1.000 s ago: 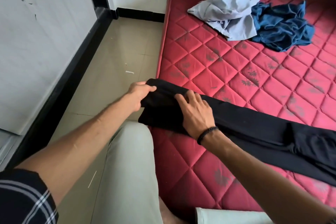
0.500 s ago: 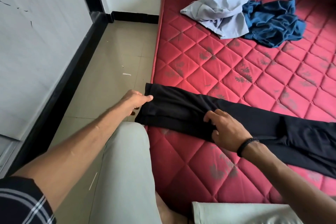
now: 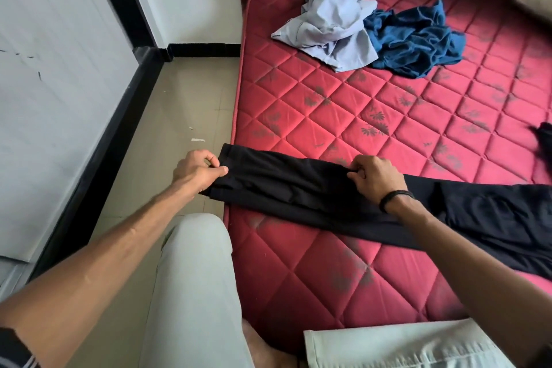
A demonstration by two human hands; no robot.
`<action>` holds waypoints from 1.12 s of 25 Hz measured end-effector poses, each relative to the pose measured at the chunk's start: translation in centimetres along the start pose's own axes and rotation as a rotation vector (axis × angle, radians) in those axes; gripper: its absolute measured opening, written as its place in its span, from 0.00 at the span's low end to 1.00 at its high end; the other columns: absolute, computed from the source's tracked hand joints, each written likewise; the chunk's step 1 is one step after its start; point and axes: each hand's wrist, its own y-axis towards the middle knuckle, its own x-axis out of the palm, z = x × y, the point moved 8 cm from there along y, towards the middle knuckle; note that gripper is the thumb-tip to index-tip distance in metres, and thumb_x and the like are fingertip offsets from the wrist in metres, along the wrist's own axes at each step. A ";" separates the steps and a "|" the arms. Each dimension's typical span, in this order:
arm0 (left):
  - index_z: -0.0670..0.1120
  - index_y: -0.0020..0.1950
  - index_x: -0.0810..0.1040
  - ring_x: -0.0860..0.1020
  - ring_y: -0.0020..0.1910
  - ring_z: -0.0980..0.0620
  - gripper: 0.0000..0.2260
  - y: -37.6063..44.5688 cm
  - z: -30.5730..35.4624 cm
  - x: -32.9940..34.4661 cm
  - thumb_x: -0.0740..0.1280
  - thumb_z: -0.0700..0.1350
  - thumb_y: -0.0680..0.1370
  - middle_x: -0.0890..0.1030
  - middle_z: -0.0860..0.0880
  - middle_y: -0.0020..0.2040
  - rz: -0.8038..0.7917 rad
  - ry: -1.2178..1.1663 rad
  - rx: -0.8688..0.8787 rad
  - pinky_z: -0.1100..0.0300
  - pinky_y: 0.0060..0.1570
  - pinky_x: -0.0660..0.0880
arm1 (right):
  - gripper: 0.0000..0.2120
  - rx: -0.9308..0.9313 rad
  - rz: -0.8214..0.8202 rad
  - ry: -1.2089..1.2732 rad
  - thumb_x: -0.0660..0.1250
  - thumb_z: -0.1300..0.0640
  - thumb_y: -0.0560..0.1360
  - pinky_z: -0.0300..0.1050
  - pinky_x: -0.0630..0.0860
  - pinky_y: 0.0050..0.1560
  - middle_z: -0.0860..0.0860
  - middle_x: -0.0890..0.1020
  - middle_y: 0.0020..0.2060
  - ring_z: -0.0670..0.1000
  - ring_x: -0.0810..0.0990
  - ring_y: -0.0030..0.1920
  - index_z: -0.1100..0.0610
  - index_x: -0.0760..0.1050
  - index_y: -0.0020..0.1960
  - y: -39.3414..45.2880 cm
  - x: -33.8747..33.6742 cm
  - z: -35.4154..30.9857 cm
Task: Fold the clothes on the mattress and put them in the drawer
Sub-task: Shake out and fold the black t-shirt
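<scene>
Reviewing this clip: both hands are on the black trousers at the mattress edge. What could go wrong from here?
1. The left hand pinches the trousers at an end that overhangs the mattress edge; if released, that end may slide toward the floor.
2. The right hand grips only the upper edge, so the legs could shift apart and fold crooked.

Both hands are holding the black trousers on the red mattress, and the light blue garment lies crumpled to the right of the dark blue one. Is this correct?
Not quite. The head view shows the light blue garment crumpled to the left of the dark blue one. The rest holds: left hand and right hand both hold the black trousers on the red mattress.
</scene>
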 end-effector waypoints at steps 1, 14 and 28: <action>0.48 0.45 0.80 0.78 0.39 0.44 0.10 -0.3 0.0 -0.3 0.77 0.51 0.74 0.74 0.52 0.33 0.023 -0.015 -0.001 0.57 0.38 0.71 | 0.05 0.046 0.046 0.017 0.72 0.51 0.75 0.52 0.78 0.47 0.54 0.84 0.48 0.62 0.82 0.52 0.49 0.80 0.51 0.6 -0.7 0.3; 0.53 0.68 0.71 0.84 0.47 0.53 0.22 -16.3 22.6 5.2 0.74 0.51 0.76 0.85 0.52 0.48 -0.195 -0.139 0.976 0.56 0.52 0.77 | 0.27 0.344 -0.234 1.316 0.55 0.36 0.83 0.52 0.78 0.51 0.56 0.86 0.45 0.54 0.83 0.46 0.56 0.81 0.57 -7.1 1.8 2.0; 0.48 0.63 0.80 0.78 0.59 0.53 0.11 -15.2 19.6 13.6 0.59 0.43 0.85 0.83 0.54 0.58 0.245 -0.101 0.906 0.49 0.63 0.73 | 0.15 0.280 0.055 1.079 0.81 0.58 0.67 0.59 0.84 0.55 0.52 0.88 0.46 0.53 0.87 0.49 0.54 0.83 0.52 -5.8 -0.1 9.2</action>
